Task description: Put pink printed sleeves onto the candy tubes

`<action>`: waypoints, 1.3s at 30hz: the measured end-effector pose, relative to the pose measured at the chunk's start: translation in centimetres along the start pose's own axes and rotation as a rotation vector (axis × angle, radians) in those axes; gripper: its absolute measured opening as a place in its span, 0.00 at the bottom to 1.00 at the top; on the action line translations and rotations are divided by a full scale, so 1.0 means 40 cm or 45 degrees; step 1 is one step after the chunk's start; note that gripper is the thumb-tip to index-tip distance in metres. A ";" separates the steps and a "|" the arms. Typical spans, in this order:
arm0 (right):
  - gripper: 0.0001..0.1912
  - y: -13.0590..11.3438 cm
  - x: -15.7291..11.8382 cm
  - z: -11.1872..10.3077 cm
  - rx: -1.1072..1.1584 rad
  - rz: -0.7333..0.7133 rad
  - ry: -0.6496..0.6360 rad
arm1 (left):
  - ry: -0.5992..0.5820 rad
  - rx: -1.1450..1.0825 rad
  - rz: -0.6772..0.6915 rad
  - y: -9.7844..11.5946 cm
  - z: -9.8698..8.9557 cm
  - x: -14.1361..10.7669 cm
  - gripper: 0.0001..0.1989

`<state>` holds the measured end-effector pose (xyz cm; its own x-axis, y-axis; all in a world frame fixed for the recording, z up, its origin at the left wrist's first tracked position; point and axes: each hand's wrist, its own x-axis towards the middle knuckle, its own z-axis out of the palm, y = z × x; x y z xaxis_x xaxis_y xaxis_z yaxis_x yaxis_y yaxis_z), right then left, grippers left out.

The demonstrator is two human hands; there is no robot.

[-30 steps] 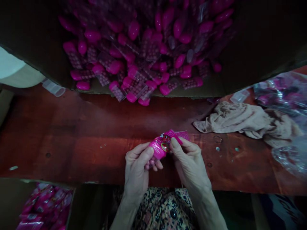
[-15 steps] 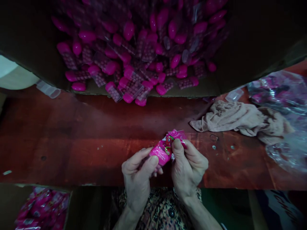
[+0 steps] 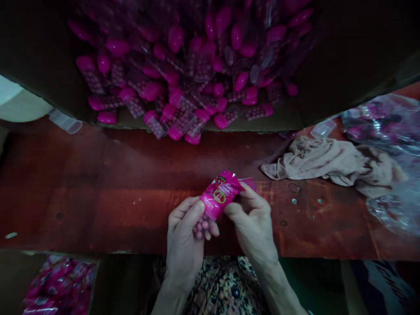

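Observation:
A small clear candy container filled with pink balls lies tilted between my hands, its upper part covered by a shiny pink printed sleeve. My left hand is closed on the container, thumb on the sleeve's lower left edge. My right hand is at the sleeve's right edge, its thumb low beside it and its index finger bent behind. Another pink printed piece shows behind that index finger, and the right fingers seem curled around it. The remaining right fingers are hidden.
A large open cardboard box of pink-capped candy containers stands across the red table. A crumpled cloth and plastic bags lie on the right. Below left is a box of pink packs. Clear empty containers lie at left.
The sleeve now stands flatter and more upright on the container, its printed front facing me. My right thumb has slid down off its top, and the pink balls have come into view below.

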<state>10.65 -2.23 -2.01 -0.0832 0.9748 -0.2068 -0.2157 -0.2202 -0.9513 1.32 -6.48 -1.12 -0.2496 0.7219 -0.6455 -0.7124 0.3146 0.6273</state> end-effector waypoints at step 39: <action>0.06 -0.022 0.004 -0.001 -0.641 -0.318 0.255 | 0.051 1.058 0.963 -0.042 -0.043 -0.009 0.15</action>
<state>10.88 -1.88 -1.22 0.1066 0.9933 0.0448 0.2867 0.0125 -0.9579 1.49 -8.33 -2.66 -0.4639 0.8856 0.0203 0.2861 0.1281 0.9496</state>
